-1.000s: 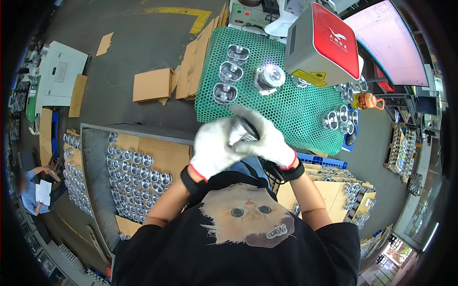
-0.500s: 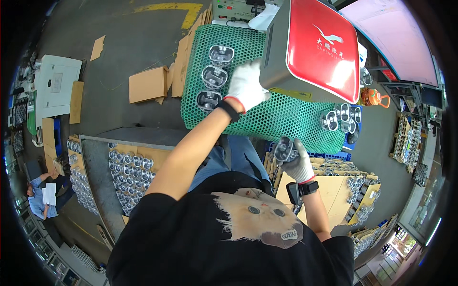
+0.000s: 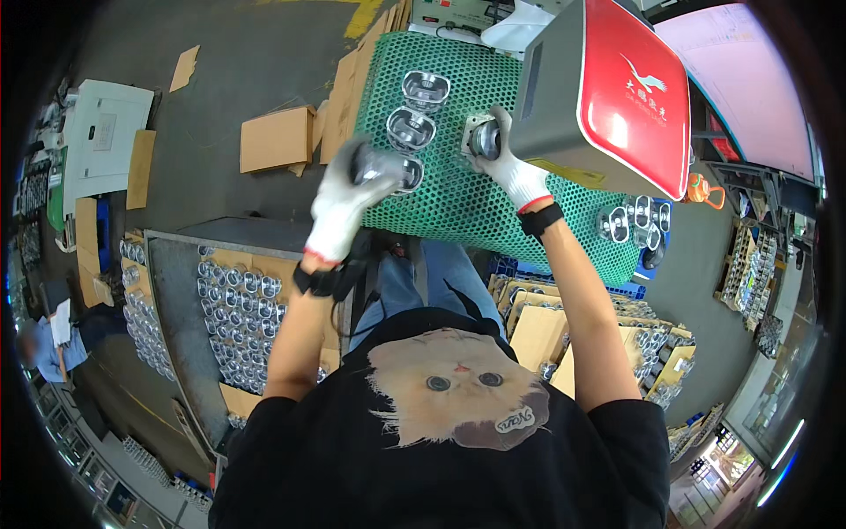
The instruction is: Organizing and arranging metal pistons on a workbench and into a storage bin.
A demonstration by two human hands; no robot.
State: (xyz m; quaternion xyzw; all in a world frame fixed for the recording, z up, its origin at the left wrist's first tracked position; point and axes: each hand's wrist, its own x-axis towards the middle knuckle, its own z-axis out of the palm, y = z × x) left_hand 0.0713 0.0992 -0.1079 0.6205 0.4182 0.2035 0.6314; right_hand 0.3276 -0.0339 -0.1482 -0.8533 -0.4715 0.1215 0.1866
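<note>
Both hands wear white gloves. My left hand (image 3: pixel 342 204) is raised at the left edge of the green perforated mat (image 3: pixel 449 203), closed around a motion-blurred metal piston (image 3: pixel 374 165). Behind that piston, a column of three shiny pistons, the upper piston (image 3: pixel 426 91), middle piston (image 3: pixel 411 130) and lower piston (image 3: pixel 411 175), stands on the mat; the lowest is partly covered. My right hand (image 3: pixel 511 171) grips another piston (image 3: pixel 486 139) against a small metal fixture (image 3: pixel 468 132), beside the grey machine with a red cover (image 3: pixel 630 97). Its fingertips curl round the piston's far side.
Several pistons (image 3: pixel 636 219) cluster at the mat's right end. Cardboard trays of pistons (image 3: pixel 238 322) fill a metal-sided rack at lower left, and more stacked trays (image 3: pixel 538 335) stand at lower right. A cardboard box (image 3: pixel 278 139) lies on the floor. At far left, a person (image 3: pixel 57 344) holds papers.
My left hand has swung left from beside the machine and now shows a piston in its grasp. My right hand has carried its piston from the mat's near edge up to the fixture.
</note>
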